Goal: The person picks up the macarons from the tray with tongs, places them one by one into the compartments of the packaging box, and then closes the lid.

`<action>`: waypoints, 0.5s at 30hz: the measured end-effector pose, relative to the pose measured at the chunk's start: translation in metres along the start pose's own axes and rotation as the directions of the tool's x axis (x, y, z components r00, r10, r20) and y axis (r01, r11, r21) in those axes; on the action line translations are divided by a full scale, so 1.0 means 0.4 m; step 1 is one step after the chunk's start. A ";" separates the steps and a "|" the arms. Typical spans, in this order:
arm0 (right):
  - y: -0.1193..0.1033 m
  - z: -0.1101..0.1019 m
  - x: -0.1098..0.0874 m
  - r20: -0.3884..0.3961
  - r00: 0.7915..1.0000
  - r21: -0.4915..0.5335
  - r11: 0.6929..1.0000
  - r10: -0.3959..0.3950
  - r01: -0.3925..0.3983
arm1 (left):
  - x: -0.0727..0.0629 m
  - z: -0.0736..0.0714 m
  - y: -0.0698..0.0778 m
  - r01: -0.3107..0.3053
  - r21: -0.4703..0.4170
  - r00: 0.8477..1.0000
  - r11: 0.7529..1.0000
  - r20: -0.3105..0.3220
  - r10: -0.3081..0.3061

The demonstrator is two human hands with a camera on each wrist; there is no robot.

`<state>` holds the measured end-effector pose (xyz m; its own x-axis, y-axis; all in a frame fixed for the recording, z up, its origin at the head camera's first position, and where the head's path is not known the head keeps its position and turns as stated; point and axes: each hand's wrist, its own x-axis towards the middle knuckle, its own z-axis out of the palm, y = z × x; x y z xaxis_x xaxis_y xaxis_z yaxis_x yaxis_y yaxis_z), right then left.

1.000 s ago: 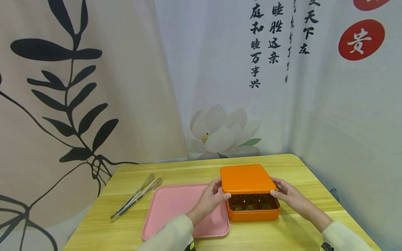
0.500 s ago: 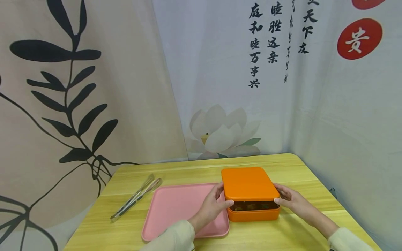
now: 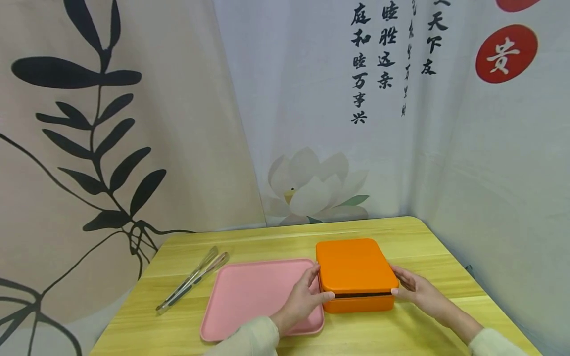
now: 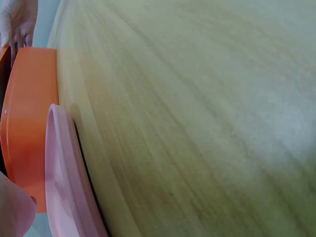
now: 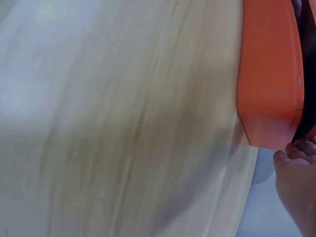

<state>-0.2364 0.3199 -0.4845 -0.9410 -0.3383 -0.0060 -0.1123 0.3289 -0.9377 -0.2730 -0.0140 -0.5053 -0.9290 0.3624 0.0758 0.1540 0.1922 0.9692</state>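
An orange lid lies over an orange box, with a thin dark gap along the front between them. My left hand holds the lid's left side, thumb at the front corner and fingers along the edge. On the opposite side, my right hand grips the lid, its thumb near the front right corner. The inside of the box is hidden apart from the dark slit. In the right wrist view, the fingers of the right hand touch the edge by the slit of the box.
A pink tray lies left of the box, under the left forearm, its right rim close against the box. Metal tongs lie farther left on the wooden table. A printed curtain hangs behind the table.
Both hands have lowered the lid's front edge and brought it slightly right and toward me. The wide opening that showed the box's divided inside has narrowed to a thin slit.
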 end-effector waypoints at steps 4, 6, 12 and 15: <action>0.012 0.006 -0.001 0.012 1.000 0.025 1.000 -0.003 0.003 | -0.001 0.005 -0.003 0.007 0.049 1.000 0.999 -0.011 -0.006; 0.016 0.010 0.000 0.011 1.000 0.013 1.000 -0.008 0.008 | 0.000 0.006 -0.006 0.004 0.062 1.000 0.998 -0.014 -0.004; 0.020 0.020 0.002 0.006 1.000 -0.010 1.000 0.005 -0.005 | 0.004 0.006 -0.019 0.008 0.080 1.000 0.997 -0.011 -0.007; 0.020 0.021 0.003 0.009 1.000 0.004 1.000 0.015 -0.015 | 0.005 0.004 -0.026 0.004 0.083 1.000 0.997 -0.007 -0.004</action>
<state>-0.2358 0.3145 -0.4949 -0.9398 -0.3411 -0.0230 -0.0970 0.3307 -0.9387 -0.2758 -0.0139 -0.5154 -0.9318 0.3555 0.0735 0.1773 0.2690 0.9467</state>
